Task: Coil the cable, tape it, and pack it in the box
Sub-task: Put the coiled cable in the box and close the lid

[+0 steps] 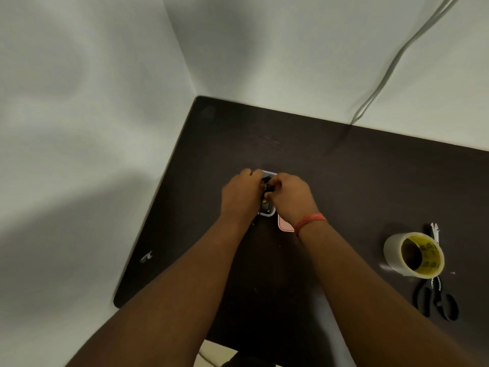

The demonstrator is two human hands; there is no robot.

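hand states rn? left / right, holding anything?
Left hand: closed, grip on the black cable over the small white box.
Right hand: closed, fingers pinching the same cable.

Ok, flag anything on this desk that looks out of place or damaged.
Nothing stands out. Both hands work the black cable over the small box; tape roll and scissors sit undisturbed at right.

Both hands cover most of the box (266, 213) and cable (267, 187); pink thing (284, 225) half hidden under the wrist.
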